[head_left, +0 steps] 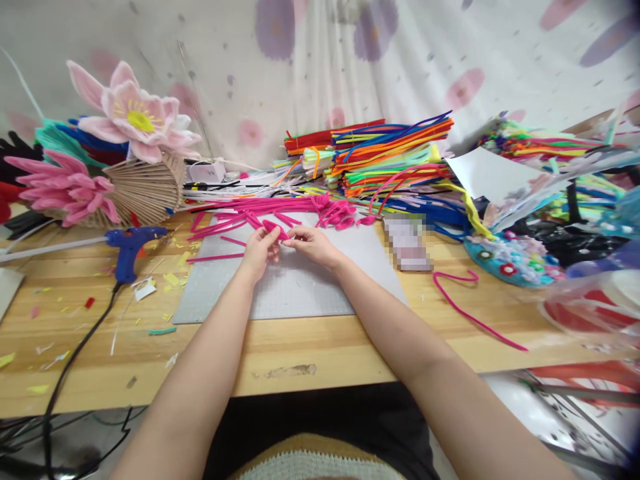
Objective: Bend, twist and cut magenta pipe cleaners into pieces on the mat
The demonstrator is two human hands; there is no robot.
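Observation:
My left hand [260,253] is closed around a magenta pipe-cleaner piece [275,229], folded and fuzzy. Its pointed right end meets the pinched thumb and finger of my right hand [316,245]. Both hands are above a grey mat [300,293]. Behind them, loose magenta pipe cleaners [225,227] lie across the mat's far side. A cluster of shaped magenta pieces [336,212] sits at the mat's back right. Exactly how the held piece is bent is partly hidden by my fingers.
Left of the mat lies a blue glue gun [129,250] with a black cord, near pipe-cleaner flowers [140,117]. Bundled coloured pipe cleaners [395,153] are piled at the back. On the right are a phone [407,243], a bent magenta strand [477,320] and a decorated blue piece [505,263].

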